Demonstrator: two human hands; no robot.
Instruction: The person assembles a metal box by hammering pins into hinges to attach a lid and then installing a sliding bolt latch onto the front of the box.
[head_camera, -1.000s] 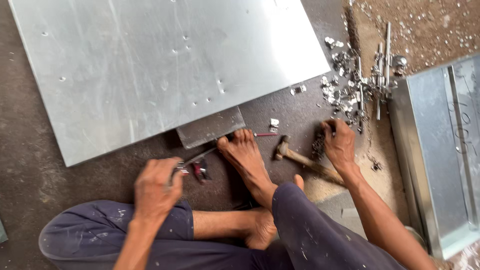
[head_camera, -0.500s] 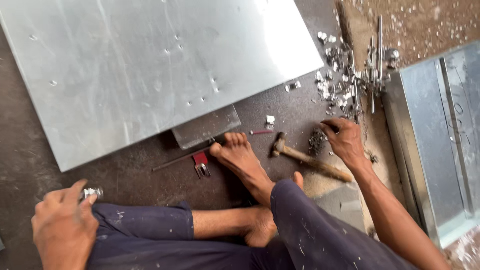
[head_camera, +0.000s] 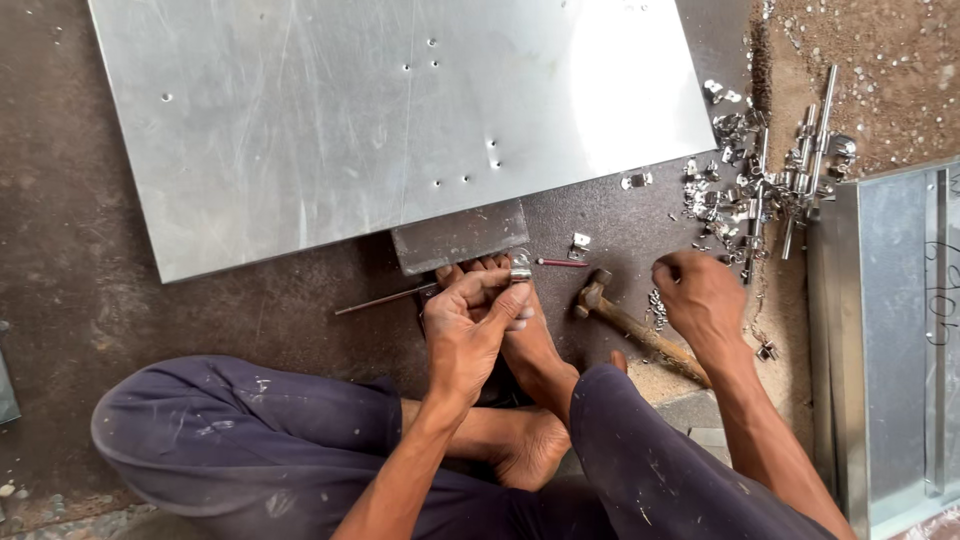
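Head view: left hand (head_camera: 468, 330) pinches a small metal clip (head_camera: 520, 267); right hand (head_camera: 700, 297), fingers curled, touches loose fasteners (head_camera: 657, 306).

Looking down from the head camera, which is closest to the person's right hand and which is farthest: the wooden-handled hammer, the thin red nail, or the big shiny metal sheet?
From the right hand:
1. Wooden-handled hammer, on the floor just beside and below the hand, toward the foot.
2. Thin red nail, farther toward the left hand.
3. Big shiny metal sheet, up top; roughly level with the nail, too close to call.
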